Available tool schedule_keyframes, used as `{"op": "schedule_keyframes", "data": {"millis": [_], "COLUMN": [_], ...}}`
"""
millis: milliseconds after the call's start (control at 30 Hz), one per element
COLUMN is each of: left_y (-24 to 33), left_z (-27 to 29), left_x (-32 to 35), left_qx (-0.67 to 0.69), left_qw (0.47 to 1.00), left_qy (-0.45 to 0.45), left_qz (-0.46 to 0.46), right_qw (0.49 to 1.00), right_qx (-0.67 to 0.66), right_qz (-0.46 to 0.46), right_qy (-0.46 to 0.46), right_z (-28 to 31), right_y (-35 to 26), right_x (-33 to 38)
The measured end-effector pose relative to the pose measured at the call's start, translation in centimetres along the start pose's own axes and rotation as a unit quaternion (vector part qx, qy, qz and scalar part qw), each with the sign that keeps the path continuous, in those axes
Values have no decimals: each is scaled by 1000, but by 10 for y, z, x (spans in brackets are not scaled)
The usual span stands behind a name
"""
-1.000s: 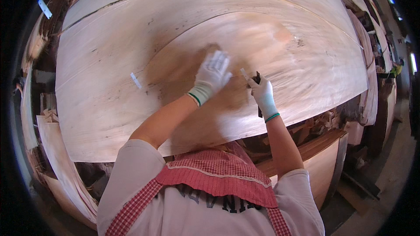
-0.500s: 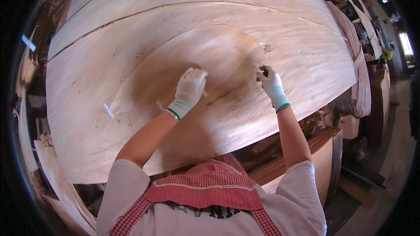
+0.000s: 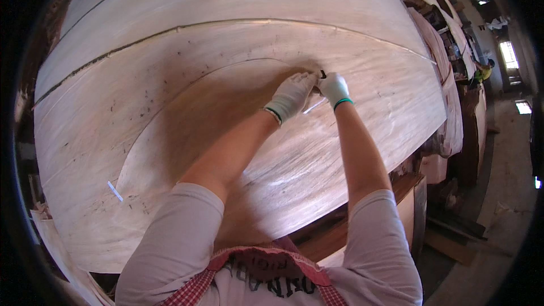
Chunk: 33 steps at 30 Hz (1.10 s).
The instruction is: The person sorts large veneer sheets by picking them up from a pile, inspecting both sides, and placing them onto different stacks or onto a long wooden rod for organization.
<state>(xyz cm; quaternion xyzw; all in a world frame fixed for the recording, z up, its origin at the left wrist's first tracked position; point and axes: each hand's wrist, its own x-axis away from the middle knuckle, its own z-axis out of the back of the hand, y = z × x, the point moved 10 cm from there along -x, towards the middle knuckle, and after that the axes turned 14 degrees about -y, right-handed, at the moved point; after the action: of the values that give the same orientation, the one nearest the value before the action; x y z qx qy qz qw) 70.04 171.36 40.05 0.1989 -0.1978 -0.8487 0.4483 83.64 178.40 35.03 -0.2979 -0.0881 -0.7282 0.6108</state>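
A broad, pale wood veneer sheet [image 3: 362, 153] lies in front of me, with a curved-edged veneer piece [image 3: 187, 119] on top. Both my hands wear white gloves with green cuffs and meet near that piece's far right end. My left hand [image 3: 290, 95] has its fingers pressed together at the wood; what they pinch, if anything, is hidden. Right beside it, my right hand [image 3: 334, 88] is closed around a small black tool [image 3: 323, 73], of which only the tip shows. Below the hands is a narrow white strip [image 3: 314, 106]. Another white strip [image 3: 115, 191] lies at the curved piece's left end.
A long seam [image 3: 226, 21] crosses the veneer beyond my hands. Loose veneer sheets [image 3: 447, 96] hang at the right edge of the stack. A wooden block [image 3: 405, 209] stands at the near right. Farther off at the right is another person [image 3: 484, 71].
My left hand has moved right and farther away, and my right hand slightly left, so they now meet at the veneer piece's far right end. The view has shifted a little.
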Motion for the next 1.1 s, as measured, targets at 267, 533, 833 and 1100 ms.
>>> {"op": "schedule_keyframes", "data": {"millis": [267,533,833,1100], "left_y": [25,-25,-139,-144], "left_z": [-27,66,169,135], "left_x": [-4,113,309,274], "left_qx": [-305,-51,-124,-231], "left_qw": [917,977,881,916], "left_qy": [-245,67,203,48], "left_qz": [75,197,409,326], "right_qw": [940,901,867,923], "right_qx": [-337,-396,-139,87], "right_qz": [52,168,464,374], "right_qy": [-21,-45,-115,-34], "right_z": [-43,-20,-133,-148], "right_y": [41,-15,-329,-351], "right_x": [58,184,156,144]}}
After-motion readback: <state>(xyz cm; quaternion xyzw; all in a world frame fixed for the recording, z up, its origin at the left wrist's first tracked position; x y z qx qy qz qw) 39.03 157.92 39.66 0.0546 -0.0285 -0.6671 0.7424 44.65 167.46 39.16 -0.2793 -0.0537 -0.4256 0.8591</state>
